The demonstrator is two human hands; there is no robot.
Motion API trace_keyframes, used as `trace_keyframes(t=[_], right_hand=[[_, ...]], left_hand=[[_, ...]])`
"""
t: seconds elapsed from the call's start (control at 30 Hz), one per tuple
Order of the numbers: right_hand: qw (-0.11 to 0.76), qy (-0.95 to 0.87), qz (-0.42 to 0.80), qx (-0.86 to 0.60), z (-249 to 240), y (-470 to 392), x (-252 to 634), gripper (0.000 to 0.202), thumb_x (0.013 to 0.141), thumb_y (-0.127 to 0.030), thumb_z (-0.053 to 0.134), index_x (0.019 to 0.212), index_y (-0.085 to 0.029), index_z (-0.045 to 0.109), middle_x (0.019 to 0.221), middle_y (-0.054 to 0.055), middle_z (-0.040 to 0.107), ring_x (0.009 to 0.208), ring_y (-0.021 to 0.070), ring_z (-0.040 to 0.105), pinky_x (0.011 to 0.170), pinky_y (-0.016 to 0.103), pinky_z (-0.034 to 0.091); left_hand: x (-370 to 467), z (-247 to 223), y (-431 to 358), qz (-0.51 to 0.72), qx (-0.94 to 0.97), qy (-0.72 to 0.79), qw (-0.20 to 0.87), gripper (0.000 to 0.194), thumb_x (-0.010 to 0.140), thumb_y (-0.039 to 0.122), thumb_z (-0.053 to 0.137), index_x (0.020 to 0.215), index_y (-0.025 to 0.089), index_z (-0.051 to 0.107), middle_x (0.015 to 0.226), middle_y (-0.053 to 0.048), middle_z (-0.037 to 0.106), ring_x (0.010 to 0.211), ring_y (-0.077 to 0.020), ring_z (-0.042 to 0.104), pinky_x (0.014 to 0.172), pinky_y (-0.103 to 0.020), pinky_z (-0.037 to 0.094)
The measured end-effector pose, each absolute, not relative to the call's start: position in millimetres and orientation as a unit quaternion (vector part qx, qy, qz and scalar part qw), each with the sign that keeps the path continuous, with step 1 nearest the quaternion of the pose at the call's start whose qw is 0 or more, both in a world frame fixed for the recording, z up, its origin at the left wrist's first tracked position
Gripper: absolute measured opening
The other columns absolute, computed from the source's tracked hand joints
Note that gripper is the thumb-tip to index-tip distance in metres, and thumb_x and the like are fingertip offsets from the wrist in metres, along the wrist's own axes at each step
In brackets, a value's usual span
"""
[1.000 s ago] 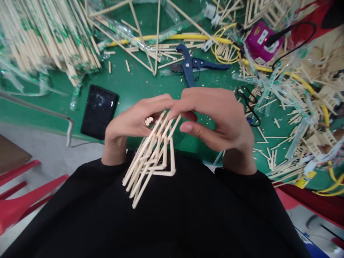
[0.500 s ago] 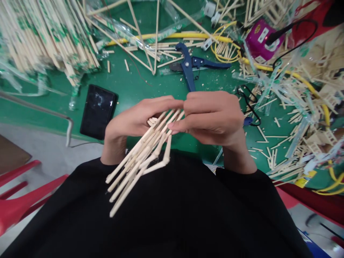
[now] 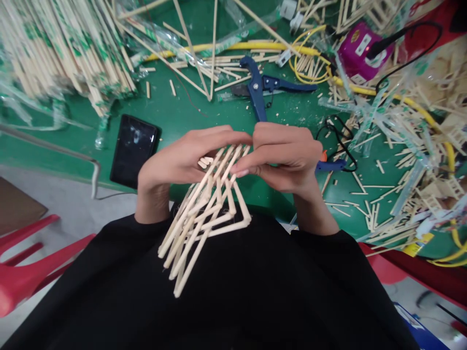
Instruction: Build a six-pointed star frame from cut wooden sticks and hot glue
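Head view: stick bundle cut off at far-left edge. Black device seen on the green table, just left of the left hand. Short sticks gripped in the left hand's curled palm, length hidden, only ends seen. Stick frame held between both hands, over the near table edge and black shirt. Long axis slanted near-left to far-right; long stick ends pointed near-left, bent corners pointed right. Lower layers overlapped, joints hard to make out. Blue cutter laid beyond the hands, near handle end partly hidden. Frame's far end pinched by thumb and fingers of the right hand; left fingertips covered there, contact can't be told. Blue-handled tool partly covered by right hand. Loose sticks scattered at right.
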State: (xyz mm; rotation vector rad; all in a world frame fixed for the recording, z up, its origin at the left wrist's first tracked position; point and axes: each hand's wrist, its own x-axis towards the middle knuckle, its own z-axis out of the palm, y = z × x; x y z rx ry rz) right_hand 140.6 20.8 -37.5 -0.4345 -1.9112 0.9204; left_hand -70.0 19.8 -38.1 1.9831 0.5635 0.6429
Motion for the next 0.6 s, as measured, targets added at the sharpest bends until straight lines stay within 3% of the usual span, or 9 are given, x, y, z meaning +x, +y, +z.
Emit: trace_keyframes(t=[0.1,0.27,0.4,0.47,0.53,0.6], right_hand=[[0.504,-0.744,0.402,-0.177,-40.7,20.3,138.5,0.018,0.095,-0.026,0.065,0.078,-0.022,0.071,0.064,-0.005,0.054,0.058,0.0075,0.049,0.056,0.025,0.042],[0.556,-0.661,0.435,-0.254,-42.1,18.0,141.5,0.018,0.087,-0.033,0.075,0.072,-0.024,0.071,0.055,-0.005,0.048,0.051,0.0101,0.041,0.048,0.03,0.033],[0.614,-0.594,0.433,-0.288,-46.2,26.8,148.8,0.023,0.084,-0.045,0.077,0.07,-0.028,0.07,0.05,-0.005,0.031,0.048,0.0122,0.029,0.043,0.032,0.024],[0.648,-0.538,0.445,-0.305,-47.0,35.4,156.0,0.026,0.08,-0.05,0.079,0.069,-0.028,0.069,0.053,-0.005,0.033,0.046,0.0108,0.023,0.038,0.03,0.02],[0.676,-0.477,0.469,-0.307,-44.9,44.7,169.2,0.024,0.075,-0.046,0.085,0.07,-0.028,0.07,0.056,-0.006,0.039,0.045,0.0084,0.02,0.035,0.026,0.017],[0.686,-0.426,0.516,-0.285,-39.2,52.5,190.1,0.016,0.072,-0.033,0.088,0.074,-0.026,0.074,0.056,-0.007,0.039,0.045,0.0062,0.022,0.035,0.021,0.02]], left_hand=[[-68.5,-38.6,21.0,0.246,0.802,0.249,0.484,0.047,0.093,0.046,0.065,0.136,0.027,0.057,0.108,-0.007,0.066,0.093,-0.0212,0.063,0.081,-0.03,0.047],[-71.2,-43.9,20.5,0.222,0.782,0.317,0.489,0.05,0.087,0.046,0.069,0.132,0.026,0.06,0.1,-0.006,0.066,0.085,-0.0223,0.061,0.078,-0.031,0.046],[-79.9,-54.2,21.3,0.187,0.793,0.394,0.426,0.06,0.08,0.038,0.071,0.137,0.025,0.055,0.111,-0.008,0.064,0.091,-0.026,0.058,0.084,-0.039,0.047],[-82.5,-61.0,21.2,0.154,0.803,0.447,0.363,0.063,0.077,0.029,0.07,0.138,0.024,0.053,0.111,-0.008,0.061,0.09,-0.0253,0.055,0.083,-0.04,0.047],[-82.0,-70.1,19.3,0.145,0.794,0.506,0.304,0.059,0.077,0.02,0.066,0.135,0.02,0.054,0.105,-0.007,0.058,0.085,-0.022,0.052,0.081,-0.037,0.046],[-78.9,-82.3,16.1,0.176,0.773,0.549,0.263,0.055,0.077,0.017,0.066,0.13,0.017,0.055,0.102,-0.006,0.055,0.084,-0.0199,0.051,0.082,-0.034,0.045]])
